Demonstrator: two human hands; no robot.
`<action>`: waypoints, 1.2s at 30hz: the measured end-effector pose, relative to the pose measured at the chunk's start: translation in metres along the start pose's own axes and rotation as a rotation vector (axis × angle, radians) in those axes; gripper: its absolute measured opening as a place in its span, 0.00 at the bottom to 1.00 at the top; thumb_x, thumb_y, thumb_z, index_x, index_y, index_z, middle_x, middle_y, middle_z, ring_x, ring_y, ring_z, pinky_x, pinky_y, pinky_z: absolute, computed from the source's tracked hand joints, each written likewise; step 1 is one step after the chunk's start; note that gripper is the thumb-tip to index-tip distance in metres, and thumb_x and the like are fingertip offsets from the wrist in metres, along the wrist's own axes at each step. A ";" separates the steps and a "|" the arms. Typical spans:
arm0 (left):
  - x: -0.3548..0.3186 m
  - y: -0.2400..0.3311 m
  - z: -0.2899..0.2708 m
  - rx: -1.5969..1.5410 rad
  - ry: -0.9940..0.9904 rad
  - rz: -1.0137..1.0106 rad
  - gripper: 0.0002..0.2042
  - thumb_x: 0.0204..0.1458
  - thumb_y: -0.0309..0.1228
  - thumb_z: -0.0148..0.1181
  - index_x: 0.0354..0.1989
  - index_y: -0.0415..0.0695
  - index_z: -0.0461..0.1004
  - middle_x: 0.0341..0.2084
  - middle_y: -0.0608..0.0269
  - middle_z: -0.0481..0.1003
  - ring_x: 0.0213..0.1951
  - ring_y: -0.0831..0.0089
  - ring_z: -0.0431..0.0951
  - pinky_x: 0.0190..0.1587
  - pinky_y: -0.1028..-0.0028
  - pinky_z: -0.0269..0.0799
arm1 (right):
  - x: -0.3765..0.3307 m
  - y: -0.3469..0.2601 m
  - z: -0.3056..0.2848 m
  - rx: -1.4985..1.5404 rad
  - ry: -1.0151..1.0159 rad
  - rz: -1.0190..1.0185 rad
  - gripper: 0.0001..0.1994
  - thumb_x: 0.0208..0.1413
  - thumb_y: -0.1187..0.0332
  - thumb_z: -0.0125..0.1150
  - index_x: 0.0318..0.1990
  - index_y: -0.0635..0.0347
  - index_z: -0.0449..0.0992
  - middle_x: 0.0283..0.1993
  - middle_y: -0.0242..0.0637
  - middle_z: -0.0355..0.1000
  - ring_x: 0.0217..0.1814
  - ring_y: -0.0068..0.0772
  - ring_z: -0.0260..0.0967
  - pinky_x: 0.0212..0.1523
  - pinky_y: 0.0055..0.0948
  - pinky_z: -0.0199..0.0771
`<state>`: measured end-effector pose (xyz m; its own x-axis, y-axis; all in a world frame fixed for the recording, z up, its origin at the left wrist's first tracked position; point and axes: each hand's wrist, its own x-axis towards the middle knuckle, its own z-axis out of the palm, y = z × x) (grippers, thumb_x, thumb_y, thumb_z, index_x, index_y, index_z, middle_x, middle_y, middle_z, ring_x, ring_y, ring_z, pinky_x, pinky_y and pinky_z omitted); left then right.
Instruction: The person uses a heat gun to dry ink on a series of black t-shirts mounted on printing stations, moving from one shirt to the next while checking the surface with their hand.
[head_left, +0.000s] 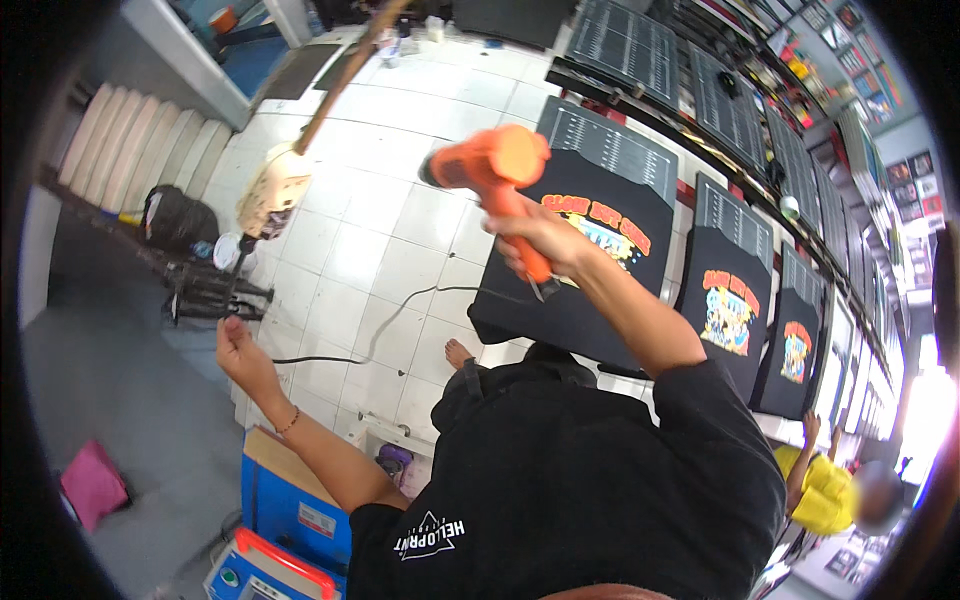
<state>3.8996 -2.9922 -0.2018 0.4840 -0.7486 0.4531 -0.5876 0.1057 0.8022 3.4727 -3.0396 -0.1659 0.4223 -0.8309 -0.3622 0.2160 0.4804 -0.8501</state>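
Observation:
My right hand (540,237) is wrapped round the handle of an orange heat gun (510,160), its dark nozzle pointing left. The gun is held up above the nearest black T-shirt (600,300), which lies on a grey printing board and bears a coloured print. At the left, my left hand (243,352) is closed on a black power cord (320,358). The cord runs across the tiled floor towards the gun's handle. Above my left hand, a beige power strip (275,190) hangs on a wooden pole (350,75), with a dark plug at its lower end.
More black T-shirts (725,310) lie on boards along the right. Behind them is a second row of grey boards (625,50). A blue machine with a red handle (285,565) stands lower left. A person in a yellow top (825,495) is at the far right.

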 end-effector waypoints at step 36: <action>-0.175 -0.014 0.206 0.050 -1.705 -0.477 0.24 0.65 0.47 0.37 0.34 0.39 0.73 0.30 0.55 0.80 0.27 0.71 0.71 0.34 0.72 0.66 | -0.142 -0.003 -0.141 -0.130 0.522 0.102 0.18 0.62 0.61 0.55 0.52 0.64 0.64 0.35 0.34 0.71 0.24 0.19 0.67 0.25 0.23 0.74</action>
<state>3.6892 -2.9977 -0.3722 -0.5275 -0.4942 -0.6911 -0.6438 -0.2983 0.7047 3.2879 -2.9628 -0.1660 -0.0650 -0.8269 -0.5585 0.0724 0.5543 -0.8291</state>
